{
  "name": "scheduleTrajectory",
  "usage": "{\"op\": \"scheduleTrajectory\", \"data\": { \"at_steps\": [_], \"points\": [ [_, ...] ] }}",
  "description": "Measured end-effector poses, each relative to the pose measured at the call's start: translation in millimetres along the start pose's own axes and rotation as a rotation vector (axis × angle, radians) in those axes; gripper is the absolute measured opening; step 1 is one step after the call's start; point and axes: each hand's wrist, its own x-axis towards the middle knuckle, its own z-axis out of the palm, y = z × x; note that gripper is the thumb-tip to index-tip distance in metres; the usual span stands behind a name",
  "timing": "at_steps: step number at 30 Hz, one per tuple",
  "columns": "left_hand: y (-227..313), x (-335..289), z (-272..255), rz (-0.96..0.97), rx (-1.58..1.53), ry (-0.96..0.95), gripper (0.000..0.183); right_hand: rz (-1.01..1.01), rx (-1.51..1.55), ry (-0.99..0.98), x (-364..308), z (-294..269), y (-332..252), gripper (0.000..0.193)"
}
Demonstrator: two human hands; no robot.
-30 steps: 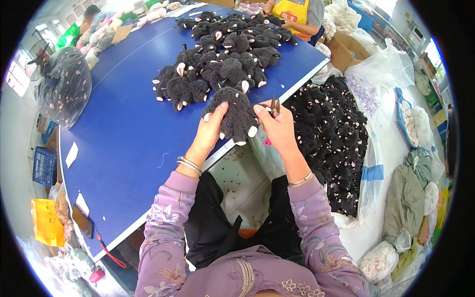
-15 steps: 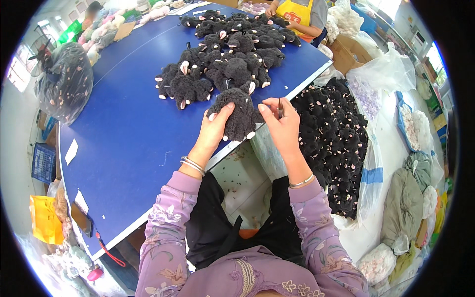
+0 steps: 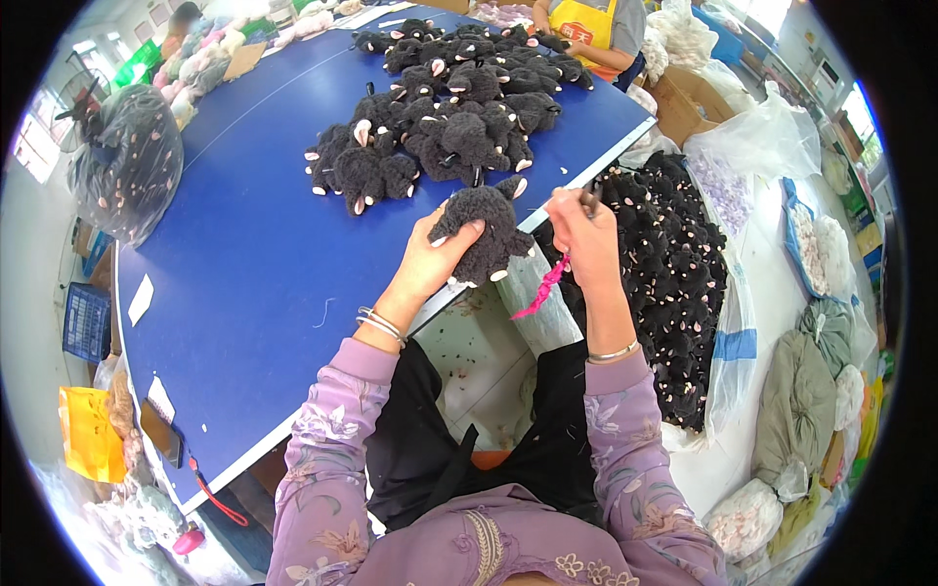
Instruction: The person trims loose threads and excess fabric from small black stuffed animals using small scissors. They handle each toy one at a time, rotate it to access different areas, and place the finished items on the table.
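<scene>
My left hand (image 3: 437,256) grips a black fluffy plush toy (image 3: 484,232) by its side, thumb across the front. The toy has pale pink ears and feet and hangs just over the table's edge. To its right, apart from it, my right hand (image 3: 586,239) is closed around small dark scissors (image 3: 589,200), mostly hidden by the fingers. A twisted pink cloth strip (image 3: 542,288) dangles below that hand. Beyond the held toy, a pile of similar black plush toys (image 3: 469,137) lies on the blue table (image 3: 244,254).
Many small black plush pieces (image 3: 664,293) fill a plastic-lined heap at right. A stuffed clear bag (image 3: 127,161) stands at the table's left. Across the table is a person in a yellow apron (image 3: 583,24). A phone (image 3: 161,435) lies at the near left edge.
The plush toy has turned and shifted slightly right in my left hand. My right hand has moved right, away from the toy, and rolled over; the pink strip now shows.
</scene>
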Motion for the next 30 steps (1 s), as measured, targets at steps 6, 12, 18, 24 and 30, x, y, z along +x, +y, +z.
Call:
{"op": "scheduleTrajectory", "data": {
  "at_steps": [6,12,18,24,30],
  "points": [
    [2,-3,2,-0.029,-0.045,-0.098,0.034,-0.022,-0.172,-0.396,-10,16,12,0.042],
    [5,26,-28,0.218,0.082,0.186,0.03,0.035,0.515,0.055,7,-27,2,0.03],
    [4,52,-73,0.304,1.097,0.455,0.057,0.246,0.234,-0.128,19,-28,0,0.043],
    [2,43,-75,0.133,1.299,0.379,0.037,0.262,-0.11,-0.177,8,10,12,0.023],
    [16,26,-59,0.136,0.026,0.296,0.006,0.257,-0.148,-0.195,3,21,15,0.021]
  ]
}}
